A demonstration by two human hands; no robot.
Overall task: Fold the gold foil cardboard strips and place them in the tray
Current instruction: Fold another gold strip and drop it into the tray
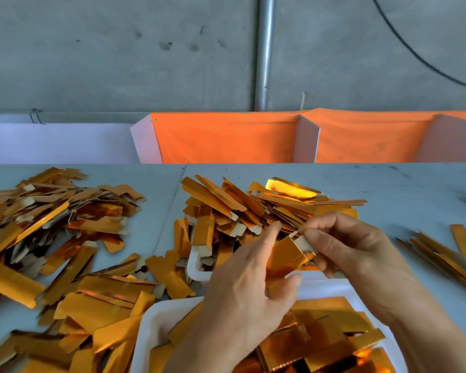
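Strip (287, 255) sits between both hands above the tray (145, 327): the right hand (353, 254) pinches its pale end tab, and the left hand (242, 289) curls round its gold body, mid-fold by my reading. Folded pieces (326, 335) already fill much of the tray, while big unfolded piles (51, 224) remain on the table (401, 189), so plenty is left. No readable writing or brand shows anywhere

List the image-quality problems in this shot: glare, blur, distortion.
Head view: a blown-out glare patch sits on one gold strip atop the middle pile; motion blur smears the loose strips at the lower left and the strips at the right edge; wide-angle distortion bows the table edge; the left hand and right hand holding the folded strip look fairly sharp.
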